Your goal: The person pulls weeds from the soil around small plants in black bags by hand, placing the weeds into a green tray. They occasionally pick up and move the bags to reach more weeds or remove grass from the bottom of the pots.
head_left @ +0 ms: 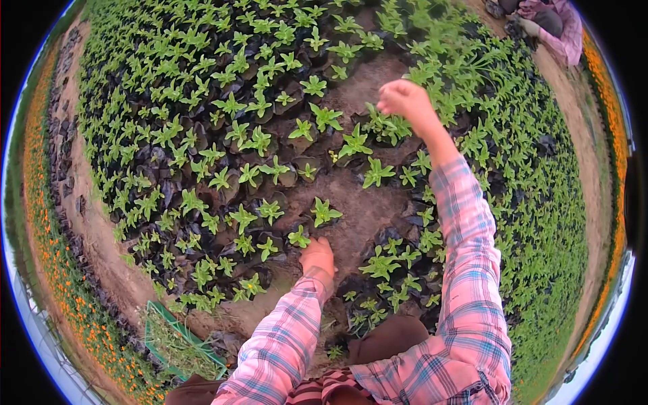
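Note:
My left hand [318, 258] reaches down to a small green seedling [299, 237] at the front edge of a bare soil patch. Its fingers are curled in at the seedling's base, partly hidden from above. Just beyond it stands another seedling [325, 212] in a dark bag. My right hand [406, 102] is raised over the plants to the right, its fingers closed together. Whatever it may hold is too small to make out. Below that hand, leafy seedlings [387, 126] grow in black bags.
Dense rows of bagged seedlings [169, 88] surround the bare soil [358, 196]. A green crate [150, 331] with pulled weeds sits at lower left. Another person [563, 34] crouches at upper right. Orange flowers [74, 297] line both sides, beyond dirt paths [101, 229].

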Demonstrator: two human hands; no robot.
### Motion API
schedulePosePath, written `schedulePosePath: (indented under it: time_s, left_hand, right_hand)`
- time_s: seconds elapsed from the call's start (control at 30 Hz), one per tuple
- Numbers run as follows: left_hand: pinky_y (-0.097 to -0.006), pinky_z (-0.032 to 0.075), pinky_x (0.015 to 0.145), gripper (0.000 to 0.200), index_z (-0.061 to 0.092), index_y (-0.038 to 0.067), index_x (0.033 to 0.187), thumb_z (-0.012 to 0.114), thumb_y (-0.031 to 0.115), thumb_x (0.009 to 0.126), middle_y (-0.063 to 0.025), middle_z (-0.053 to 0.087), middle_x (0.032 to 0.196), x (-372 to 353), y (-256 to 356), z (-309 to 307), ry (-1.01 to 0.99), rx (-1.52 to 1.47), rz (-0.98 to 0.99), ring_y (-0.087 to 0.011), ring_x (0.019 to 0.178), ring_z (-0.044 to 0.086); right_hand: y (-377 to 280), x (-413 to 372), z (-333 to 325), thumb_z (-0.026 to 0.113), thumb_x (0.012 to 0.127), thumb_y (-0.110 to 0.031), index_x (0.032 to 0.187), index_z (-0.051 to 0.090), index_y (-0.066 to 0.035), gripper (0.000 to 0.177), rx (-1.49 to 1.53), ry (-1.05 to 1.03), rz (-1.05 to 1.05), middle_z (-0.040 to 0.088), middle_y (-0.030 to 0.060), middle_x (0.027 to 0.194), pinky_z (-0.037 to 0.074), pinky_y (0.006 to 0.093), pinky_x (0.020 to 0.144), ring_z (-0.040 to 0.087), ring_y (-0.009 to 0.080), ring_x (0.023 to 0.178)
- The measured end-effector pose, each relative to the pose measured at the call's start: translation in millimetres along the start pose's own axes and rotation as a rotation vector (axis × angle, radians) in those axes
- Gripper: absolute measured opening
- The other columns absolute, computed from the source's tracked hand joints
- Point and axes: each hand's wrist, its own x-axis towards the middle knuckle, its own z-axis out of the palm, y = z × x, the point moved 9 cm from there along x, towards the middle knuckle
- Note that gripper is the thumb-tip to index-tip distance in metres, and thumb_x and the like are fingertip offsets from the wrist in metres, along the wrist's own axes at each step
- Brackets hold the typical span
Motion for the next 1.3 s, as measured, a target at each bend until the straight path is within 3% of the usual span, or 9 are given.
schedulePosePath:
  time_s: [0.17, 0.2, 0.27, 0.37, 0.5, 0.8, 0.87, 0.93, 1.3]
  left_hand:
    - [-0.0399, 0.054, 0.075, 0.067, 0.051, 0.009, 0.107, 0.089, 0.03, 0.057, -0.0114, 0.051, 0.11, -2, 1, -3, 0.027, 0.048, 0.004, -0.0313, 0.1, 0.059]
    - [-0.0399, 0.054, 0.075, 0.067, 0.051, 0.009, 0.107, 0.089, 0.03, 0.057, -0.0114, 0.051, 0.11, -1, 1, -1, 0.026, 0.052, 0.006, -0.0313, 0.1, 0.059]
    - [-0.0406, 0.052, 0.083, 0.08, 0.046, 0.006, 0.116, 0.09, 0.032, 0.054, -0.0153, 0.046, 0.117, 1, -1, 6, -0.038, 0.029, -0.012, -0.0366, 0.106, 0.053]
    - [-0.0405, 0.052, 0.084, 0.081, 0.046, 0.006, 0.116, 0.09, 0.032, 0.055, -0.0158, 0.045, 0.119, 1, -1, 5, -0.027, 0.033, -0.003, -0.0368, 0.107, 0.053]
    - [-0.0401, 0.055, 0.073, 0.074, 0.05, 0.009, 0.109, 0.091, 0.032, 0.052, -0.0117, 0.049, 0.112, -3, 2, -3, 0.095, 0.07, 0.016, -0.0313, 0.097, 0.058]
    - [-0.0418, 0.054, 0.079, 0.077, 0.049, 0.008, 0.113, 0.091, 0.031, 0.053, -0.0139, 0.048, 0.115, 0, 2, -2, 0.071, 0.067, 0.051, -0.0348, 0.105, 0.055]
    - [-0.0417, 0.053, 0.082, 0.082, 0.048, 0.008, 0.117, 0.091, 0.032, 0.053, -0.0135, 0.048, 0.118, -2, 1, -4, 0.056, 0.047, 0.028, -0.0344, 0.108, 0.054]
    - [-0.0418, 0.052, 0.084, 0.084, 0.047, 0.008, 0.119, 0.091, 0.033, 0.052, -0.013, 0.048, 0.119, -3, -1, 2, 0.033, 0.026, 0.048, -0.034, 0.11, 0.053]
    - [-0.0434, 0.048, 0.092, 0.09, 0.046, 0.003, 0.123, 0.091, 0.036, 0.053, -0.0186, 0.05, 0.124, 9, -15, -4, 0.13, -0.07, 0.342, -0.0365, 0.107, 0.055]
  right_hand:
    - [47, -51, 23, 0.061, 0.088, -0.01, 0.096, 0.064, 0.003, 0.016, -0.171, -0.132, 0.177, 0.066, 0.0074, 0.082, 0.055, 0.0246, 0.062, 0.067, 0.0123, 0.073]
    - [46, -55, 11, 0.061, 0.084, -0.006, 0.094, 0.066, 0.001, 0.013, -0.446, -0.022, 0.113, 0.067, 0.0117, 0.082, 0.055, 0.031, 0.065, 0.068, 0.0195, 0.076]
    - [27, -64, 2, 0.06, 0.078, -0.005, 0.09, 0.067, -0.002, 0.013, -0.935, 0.274, -0.411, 0.065, 0.0169, 0.082, 0.053, 0.0391, 0.07, 0.066, 0.0306, 0.078]
    - [35, -71, 9, 0.06, 0.076, -0.009, 0.084, 0.066, -0.005, 0.011, -1.012, 0.378, -0.304, 0.063, 0.019, 0.084, 0.052, 0.0436, 0.074, 0.062, 0.038, 0.081]
    - [40, -67, 28, 0.066, 0.075, -0.019, 0.079, 0.064, -0.006, 0.014, -1.204, 0.407, -0.12, 0.062, 0.0146, 0.084, 0.052, 0.0433, 0.071, 0.063, 0.0337, 0.08]
    - [76, -78, 4, 0.073, 0.075, -0.029, 0.072, 0.064, -0.005, 0.025, -0.532, 0.796, -0.05, 0.063, 0.0116, 0.075, 0.048, 0.0411, 0.065, 0.062, 0.0305, 0.071]
    - [94, -95, -10, 0.073, 0.078, -0.022, 0.063, 0.05, -0.002, 0.034, -0.071, 0.818, -0.079, 0.05, 0.0028, 0.06, 0.038, 0.0308, 0.051, 0.044, 0.0106, 0.054]
    - [100, -111, -14, 0.072, 0.08, -0.018, 0.063, 0.047, -0.004, 0.034, 0.217, 0.733, -0.106, 0.047, -0.002, 0.06, 0.035, 0.0277, 0.049, 0.039, 0.0075, 0.056]
    - [66, -290, 47, 0.068, 0.082, -0.02, 0.074, 0.06, -0.006, 0.018, 0.17, 0.497, -0.017, 0.055, -0.0058, 0.065, 0.039, 0.0237, 0.054, 0.047, 0.0039, 0.06]
